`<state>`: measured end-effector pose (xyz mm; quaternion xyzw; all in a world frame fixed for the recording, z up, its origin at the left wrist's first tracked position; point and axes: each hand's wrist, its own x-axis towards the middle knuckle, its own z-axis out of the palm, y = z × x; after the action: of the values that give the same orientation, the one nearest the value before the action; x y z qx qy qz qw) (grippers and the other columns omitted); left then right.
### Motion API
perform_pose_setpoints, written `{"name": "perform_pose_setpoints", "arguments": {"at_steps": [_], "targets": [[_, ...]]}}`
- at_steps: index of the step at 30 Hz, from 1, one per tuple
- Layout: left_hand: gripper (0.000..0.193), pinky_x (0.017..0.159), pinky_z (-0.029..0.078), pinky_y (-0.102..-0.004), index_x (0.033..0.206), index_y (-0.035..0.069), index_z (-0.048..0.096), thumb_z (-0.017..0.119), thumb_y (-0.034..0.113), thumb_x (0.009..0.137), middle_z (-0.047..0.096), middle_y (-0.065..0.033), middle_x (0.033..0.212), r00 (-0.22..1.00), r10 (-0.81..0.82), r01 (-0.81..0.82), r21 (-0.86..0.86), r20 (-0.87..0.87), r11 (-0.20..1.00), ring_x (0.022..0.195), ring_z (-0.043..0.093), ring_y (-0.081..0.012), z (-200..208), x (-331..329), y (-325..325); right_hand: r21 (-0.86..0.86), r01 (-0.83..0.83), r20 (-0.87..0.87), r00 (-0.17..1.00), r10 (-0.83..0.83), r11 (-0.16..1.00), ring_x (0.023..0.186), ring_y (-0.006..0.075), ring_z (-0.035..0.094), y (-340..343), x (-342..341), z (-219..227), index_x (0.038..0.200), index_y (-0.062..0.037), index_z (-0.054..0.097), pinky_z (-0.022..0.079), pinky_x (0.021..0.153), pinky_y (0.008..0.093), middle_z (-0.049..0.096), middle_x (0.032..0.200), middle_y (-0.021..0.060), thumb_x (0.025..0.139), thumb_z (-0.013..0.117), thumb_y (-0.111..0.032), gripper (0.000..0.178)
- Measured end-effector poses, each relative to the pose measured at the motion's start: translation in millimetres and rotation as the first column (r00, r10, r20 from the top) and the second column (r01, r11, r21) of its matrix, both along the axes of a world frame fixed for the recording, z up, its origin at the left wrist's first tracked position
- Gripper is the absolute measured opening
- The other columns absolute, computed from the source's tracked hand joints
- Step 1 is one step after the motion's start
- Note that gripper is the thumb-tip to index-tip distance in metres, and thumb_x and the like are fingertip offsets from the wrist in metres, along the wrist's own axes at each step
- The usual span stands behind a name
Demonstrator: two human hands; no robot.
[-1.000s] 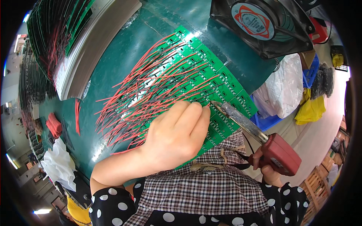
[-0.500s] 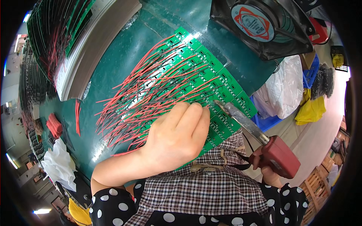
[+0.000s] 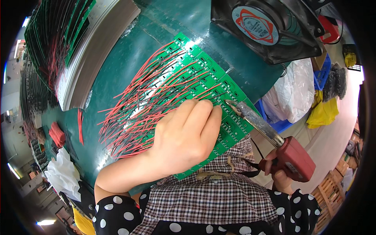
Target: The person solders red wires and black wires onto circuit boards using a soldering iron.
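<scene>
Right then, my left hand (image 3: 184,137) lay palm down in the middle of the frame, fingers (image 3: 203,113) together and flat, pressing on the green circuit board (image 3: 219,84) and the red and black wires (image 3: 145,105) fanned across it toward the left. That board ran slantwise from the upper centre down to the lower centre on the dark green table (image 3: 117,66). My right hand (image 3: 280,176), at the lower right, had its fingers wrapped tight around the red grip of the soldering iron (image 3: 274,143), whose metal tip rested on the board's right edge just beside my left fingertips. A black fan (image 3: 262,27) stood at the upper right. More wired boards (image 3: 55,43) were stacked at the upper left.
</scene>
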<state>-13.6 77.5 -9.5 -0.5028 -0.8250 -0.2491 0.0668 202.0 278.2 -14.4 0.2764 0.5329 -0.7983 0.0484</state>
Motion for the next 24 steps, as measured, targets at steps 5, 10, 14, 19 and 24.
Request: {"name": "perform_pose_setpoints", "arguments": {"at_steps": [5,10,14,19,24], "targets": [[0.032,0.051,0.046,-0.0288,0.087,-0.004,0.065,0.063,0.002,0.056,0.056,-0.0091,0.078,0.999,0.0,0.001,0.02,-0.039,1.0,0.065,0.057,-0.0209,-5.0,1.6,2.9,0.096,-0.016,-0.067,0.997,0.023,0.995,0.081,0.015,0.061,0.5,5.1,-8.6,0.117,0.0035,0.045,0.049,0.069,0.0281,0.063,0.093,0.0102,0.068,0.082,-0.033,0.072],[0.031,0.052,0.046,-0.0286,0.087,-0.004,0.065,0.063,0.001,0.056,0.055,-0.009,0.078,0.999,0.002,-0.002,-0.013,-0.036,1.0,0.065,0.057,-0.021,-4.3,2.8,3.7,0.597,-0.329,0.144,0.941,0.305,0.732,0.076,0.0224,0.064,9.0,21.7,-19.8,0.101,0.0025,0.057,0.052,0.064,0.0321,0.064,0.088,0.01,0.067,0.076,-0.015,0.043],[0.03,0.052,0.046,-0.0285,0.087,-0.004,0.065,0.063,0.001,0.057,0.055,-0.0088,0.078,1.0,-0.009,0.009,-0.005,-0.022,1.0,0.065,0.057,-0.0211,-3.6,-0.3,6.0,0.785,-0.424,0.292,0.896,0.335,0.451,0.073,0.0283,0.064,2.0,42.7,-38.7,0.088,-0.0005,0.062,0.053,0.062,0.0345,0.064,0.084,0.0113,0.062,0.071,-0.008,0.029],[0.03,0.052,0.046,-0.029,0.088,-0.005,0.064,0.063,0.001,0.058,0.055,-0.0092,0.079,1.0,-0.014,0.013,-0.017,-0.027,1.0,0.066,0.057,-0.0213,-4.8,-3.9,5.1,0.894,-0.316,0.193,0.911,0.363,0.317,0.071,0.0257,0.063,8.7,49.2,-39.6,0.099,0.0021,0.058,0.051,0.057,0.0346,0.063,0.087,0.0124,0.067,0.067,-0.005,0.034],[0.034,0.053,0.047,-0.0299,0.094,-0.002,0.061,0.059,0.012,0.062,0.053,-0.0097,0.084,1.0,0.008,-0.005,-0.138,0.025,0.99,0.07,0.056,-0.0223,1.7,4.7,-6.1,0.076,0.108,-0.107,0.989,-0.1,0.991,0.069,0.0176,0.055,-17.1,-2.8,0.1,0.112,0.0036,0.05,0.045,0.068,0.0312,0.056,0.088,0.0091,0.076,0.063,-0.007,0.04]]}}
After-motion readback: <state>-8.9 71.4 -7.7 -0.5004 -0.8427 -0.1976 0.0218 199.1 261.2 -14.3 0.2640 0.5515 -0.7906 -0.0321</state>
